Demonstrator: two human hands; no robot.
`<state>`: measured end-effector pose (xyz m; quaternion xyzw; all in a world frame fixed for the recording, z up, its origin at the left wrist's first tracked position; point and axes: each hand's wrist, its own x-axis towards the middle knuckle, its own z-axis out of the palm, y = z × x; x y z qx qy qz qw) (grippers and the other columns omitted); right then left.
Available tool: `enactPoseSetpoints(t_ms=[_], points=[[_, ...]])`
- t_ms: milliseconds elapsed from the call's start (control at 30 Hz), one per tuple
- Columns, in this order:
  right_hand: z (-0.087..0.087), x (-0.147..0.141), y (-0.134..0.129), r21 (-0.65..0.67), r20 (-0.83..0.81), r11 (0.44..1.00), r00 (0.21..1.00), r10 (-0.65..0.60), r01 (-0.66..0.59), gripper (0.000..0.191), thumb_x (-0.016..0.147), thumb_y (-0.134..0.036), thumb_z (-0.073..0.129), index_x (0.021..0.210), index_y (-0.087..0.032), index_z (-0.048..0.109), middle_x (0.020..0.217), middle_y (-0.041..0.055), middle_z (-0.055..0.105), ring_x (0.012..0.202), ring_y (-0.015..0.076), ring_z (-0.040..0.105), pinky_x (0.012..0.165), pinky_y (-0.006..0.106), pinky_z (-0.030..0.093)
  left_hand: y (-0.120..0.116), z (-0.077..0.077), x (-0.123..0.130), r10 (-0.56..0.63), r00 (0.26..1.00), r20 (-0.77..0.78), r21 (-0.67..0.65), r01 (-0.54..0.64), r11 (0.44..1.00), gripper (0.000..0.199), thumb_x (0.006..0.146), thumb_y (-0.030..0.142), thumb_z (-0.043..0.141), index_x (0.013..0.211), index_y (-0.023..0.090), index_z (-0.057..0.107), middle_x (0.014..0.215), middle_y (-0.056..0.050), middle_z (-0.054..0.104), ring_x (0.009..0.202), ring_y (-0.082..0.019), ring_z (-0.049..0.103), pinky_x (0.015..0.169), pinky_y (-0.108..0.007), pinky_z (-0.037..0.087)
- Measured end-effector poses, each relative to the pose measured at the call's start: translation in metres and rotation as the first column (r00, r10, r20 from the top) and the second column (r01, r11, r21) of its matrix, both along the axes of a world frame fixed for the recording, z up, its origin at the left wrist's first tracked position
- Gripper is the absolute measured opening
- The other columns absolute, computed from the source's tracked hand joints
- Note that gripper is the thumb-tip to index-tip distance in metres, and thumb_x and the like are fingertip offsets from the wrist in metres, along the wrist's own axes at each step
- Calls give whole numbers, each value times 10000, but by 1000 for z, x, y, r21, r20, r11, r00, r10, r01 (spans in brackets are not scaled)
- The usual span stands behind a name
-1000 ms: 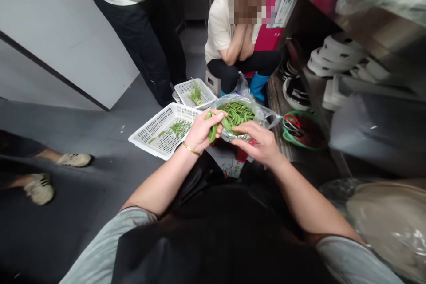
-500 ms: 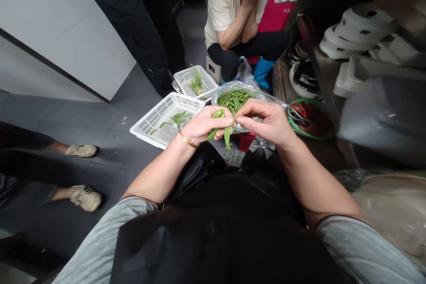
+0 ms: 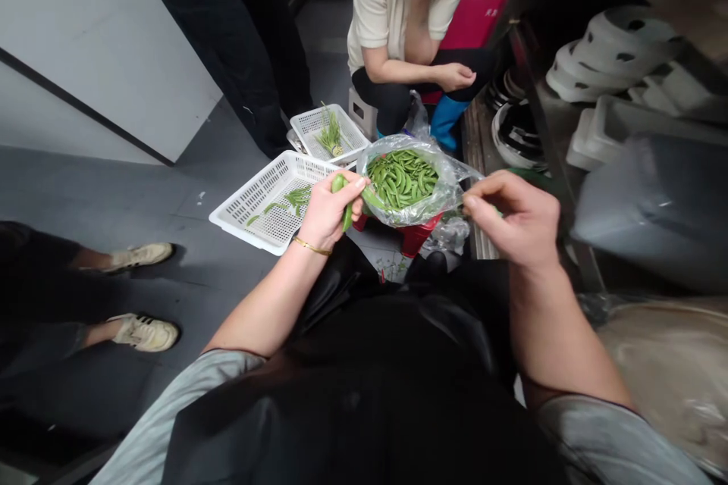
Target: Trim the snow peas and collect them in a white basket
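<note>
My left hand (image 3: 330, 211) is closed around green pea pods (image 3: 346, 218); one sticks out from between the thumb and fingers toward the bag. Off to the right, my right hand (image 3: 515, 214) is pinched, thumb against forefinger; whatever it holds is too small to make out. Between and just beyond both hands, a clear plastic bag (image 3: 456, 195) lies open, full of pea pods (image 3: 405, 176). It rests on a red stool (image 3: 419, 233). Beside my left hand, a white perforated basket (image 3: 239, 216) has a few pods on its bottom.
A smaller white basket (image 3: 304, 125) with a bundle of green stalks stands behind. A person in a cream shirt (image 3: 378, 7) and blue boots (image 3: 447, 121) sits opposite. Another person stands behind the baskets. Shoes (image 3: 149, 332) show at left. White stools (image 3: 622, 38) are stacked at right.
My hands have moved apart: the right one went to the right, away from the pods in my left hand. The seated person's hands came down from the face.
</note>
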<state>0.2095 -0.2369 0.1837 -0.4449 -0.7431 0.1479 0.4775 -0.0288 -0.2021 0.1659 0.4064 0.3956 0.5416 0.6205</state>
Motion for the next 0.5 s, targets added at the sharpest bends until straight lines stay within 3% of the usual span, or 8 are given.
enactPoseSetpoints(t_ms=[67,133,200,300,400,500], points=[[-1,-6,3,-193,66,969,983,170,-154,214,819,-312,644,988,-184,617,795,14,631,644,132,572,601,256,456,-2,0,-1,2,999,-55,58,2,998,263,682,322,757,755,131,592,597,7,610,398,-45,472,361,-160,362],[-7,-24,5,-308,130,909,934,333,-282,231,844,-336,618,1006,-171,616,770,8,629,632,123,566,595,237,433,-6,0,0,-26,994,-108,97,36,995,250,700,330,744,755,132,601,564,13,592,399,-55,480,370,-165,367],[-15,-42,6,-322,176,878,889,423,-354,184,896,-318,539,849,-163,625,694,3,597,613,115,540,592,227,400,-13,-3,-1,-47,986,-160,107,65,992,237,721,337,725,763,134,609,511,28,556,398,-61,476,382,-166,372],[-27,-53,4,-271,133,900,913,387,-342,315,930,-272,458,652,-164,560,622,1,537,591,111,500,592,226,372,-24,-11,-6,-91,961,-262,83,116,990,227,744,338,701,790,131,619,548,13,585,425,-63,489,412,-166,394],[-35,-44,-3,-261,62,928,954,292,-267,341,927,-258,447,606,-167,520,591,-8,495,571,108,471,582,228,359,-33,-22,-13,-254,883,-394,14,282,959,217,748,329,689,783,125,626,659,-27,635,470,-69,516,432,-168,400],[-41,-36,-10,-333,125,856,880,457,-397,332,926,-254,444,617,-164,521,612,-9,487,571,103,466,568,226,344,-36,-30,-16,-531,701,-475,-88,563,822,188,753,311,674,743,127,633,575,7,573,461,-65,479,441,-165,366]])
